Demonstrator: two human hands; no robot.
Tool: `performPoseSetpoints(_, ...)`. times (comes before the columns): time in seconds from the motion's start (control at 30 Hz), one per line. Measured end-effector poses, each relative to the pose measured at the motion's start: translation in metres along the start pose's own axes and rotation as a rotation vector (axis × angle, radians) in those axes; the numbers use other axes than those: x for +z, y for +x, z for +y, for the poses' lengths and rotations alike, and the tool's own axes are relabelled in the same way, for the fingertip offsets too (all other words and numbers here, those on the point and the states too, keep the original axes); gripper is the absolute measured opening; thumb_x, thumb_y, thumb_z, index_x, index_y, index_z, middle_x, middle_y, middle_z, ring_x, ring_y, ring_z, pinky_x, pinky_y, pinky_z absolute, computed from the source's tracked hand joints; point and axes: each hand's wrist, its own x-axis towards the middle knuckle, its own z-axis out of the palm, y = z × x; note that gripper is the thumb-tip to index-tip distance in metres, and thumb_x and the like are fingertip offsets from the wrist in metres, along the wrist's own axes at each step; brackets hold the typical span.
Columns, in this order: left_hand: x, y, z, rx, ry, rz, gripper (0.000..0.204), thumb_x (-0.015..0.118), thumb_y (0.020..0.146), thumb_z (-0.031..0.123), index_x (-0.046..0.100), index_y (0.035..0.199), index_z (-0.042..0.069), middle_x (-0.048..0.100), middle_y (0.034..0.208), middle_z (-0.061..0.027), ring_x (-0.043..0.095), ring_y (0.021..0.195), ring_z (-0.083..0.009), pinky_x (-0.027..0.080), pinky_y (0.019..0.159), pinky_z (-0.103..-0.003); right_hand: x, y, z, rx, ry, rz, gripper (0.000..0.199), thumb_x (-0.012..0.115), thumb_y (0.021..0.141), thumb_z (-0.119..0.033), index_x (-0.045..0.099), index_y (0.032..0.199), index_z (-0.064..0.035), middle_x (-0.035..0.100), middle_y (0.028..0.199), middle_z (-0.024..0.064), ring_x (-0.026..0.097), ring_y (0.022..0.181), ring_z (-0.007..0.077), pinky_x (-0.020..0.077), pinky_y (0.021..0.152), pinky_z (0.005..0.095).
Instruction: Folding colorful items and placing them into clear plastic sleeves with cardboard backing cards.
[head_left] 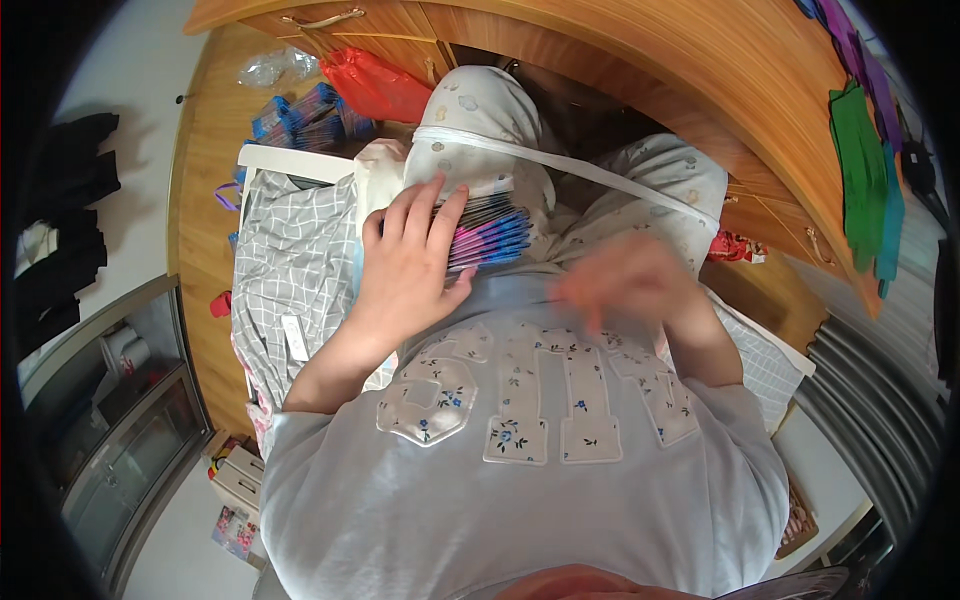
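A stack of thin, flat blue, pink and purple packets (pixel 492 240) rests on my lap, its edges fanned toward the right. My left hand (pixel 408 245) grips the stack from its left side, fingers over the top and thumb along the near edge. My right hand (pixel 630 282) is apart from the stack, to its right above my shirt. Motion smears its fingers, so what they hold, if anything, cannot be made out. Across both my thighs runs a long white strap (pixel 565 165). The exact kind of the packets is too small to tell.
More blue packets in bundles (pixel 305 120) lie on the floor at far left, beside a red plastic bag (pixel 375 85) and clear plastic (pixel 275 67). A wooden desk (pixel 640 50) curves across the far side. Grey checked cloth (pixel 290 250) covers the seat, with a small white object (pixel 295 338) on it.
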Motion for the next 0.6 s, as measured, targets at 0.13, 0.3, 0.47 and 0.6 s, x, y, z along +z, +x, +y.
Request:
performPoseSetpoints(0.13, 0.001, 0.001, -0.002, -0.001, 0.147, 0.024, 0.093, 0.084, 0.067, 0.039, 0.043, 0.146, 0.011, 0.052, 0.131, -0.0097, 0.048, 0.123, -0.0265, 0.036, 0.099, -0.05, -0.022, 0.026, 0.03, 0.12, -0.431, 0.37, 0.062, 0.083, 0.077, -0.021, 0.063, 0.135, -0.0101, 0.06, 0.135, 0.0148, 0.069, 0.091, 0.0168, 0.055, 0.077, 0.0266)
performPoseSetpoints(0.3, 0.011, -0.003, -0.011, 0.021, 0.072, 0.024, 0.092, 0.08, 0.065, 0.052, 0.047, 0.141, 0.013, 0.054, 0.127, -0.0063, 0.053, 0.116, -0.0252, 0.038, 0.095, -0.045, -0.012, 0.046, 0.027, 0.057, -0.699, 0.274, 0.087, 0.09, 0.065, -0.036, 0.057, 0.141, -0.0133, 0.051, 0.146, 0.0095, 0.064, 0.108, 0.0212, 0.0523, 0.088, 0.0336)
performPoseSetpoints(0.47, 0.013, -0.003, -0.01, 0.04, 0.114, 0.018, 0.082, 0.076, 0.071, 0.049, 0.049, 0.139, 0.013, 0.055, 0.125, -0.0044, 0.054, 0.114, -0.0237, 0.039, 0.093, -0.042, 0.012, 0.064, 0.015, 0.111, -1.1, 0.195, 0.097, 0.089, 0.059, -0.047, 0.052, 0.141, -0.0117, 0.048, 0.149, 0.007, 0.061, 0.117, 0.0254, 0.0461, 0.097, 0.0426)
performPoseSetpoints(0.6, 0.02, -0.005, -0.013, 0.039, 0.035, 0.102, 0.075, 0.074, 0.072, 0.049, 0.053, 0.136, 0.017, 0.056, 0.123, -0.0035, 0.054, 0.113, -0.023, 0.039, 0.091, -0.041, 0.02, 0.077, 0.018, 0.145, -1.265, 0.109, 0.09, 0.086, 0.059, -0.051, 0.053, 0.132, -0.0113, 0.055, 0.137, 0.0042, 0.064, 0.106, 0.0234, 0.0463, 0.092, 0.0429)
